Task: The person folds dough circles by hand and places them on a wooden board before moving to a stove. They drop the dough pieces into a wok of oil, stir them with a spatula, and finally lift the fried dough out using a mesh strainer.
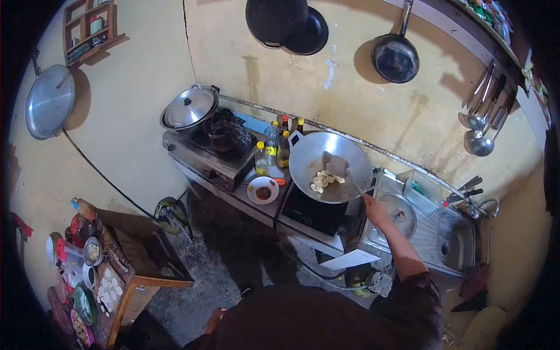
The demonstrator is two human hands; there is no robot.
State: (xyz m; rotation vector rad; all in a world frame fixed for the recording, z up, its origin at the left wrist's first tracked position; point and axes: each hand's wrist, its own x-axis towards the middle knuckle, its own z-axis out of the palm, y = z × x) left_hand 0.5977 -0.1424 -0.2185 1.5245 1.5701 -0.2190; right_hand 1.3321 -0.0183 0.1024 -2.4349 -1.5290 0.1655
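Observation:
My right hand (376, 211) is closed around the handle of a spatula (339, 166). The spatula's broad blade is inside a large metal wok (309, 153), against pale sliced pieces (320, 181) gathered low in the pan. The wok sits on a black-topped stove (312, 211). Only a small part of my left hand (216, 318) shows, low beside my dark clothing, away from the counter; its fingers cannot be made out. A white bowl (254, 182) with dark brown sauce in it stands left of the wok.
Several bottles (272, 143) stand behind the bowl. Farther left, a lidded pot (188, 109) sits on a second stove (213, 157). At right are a round metal lid (398, 217) and a sink (457, 242). A wooden table (125, 286) at lower left carries bowls and white slices.

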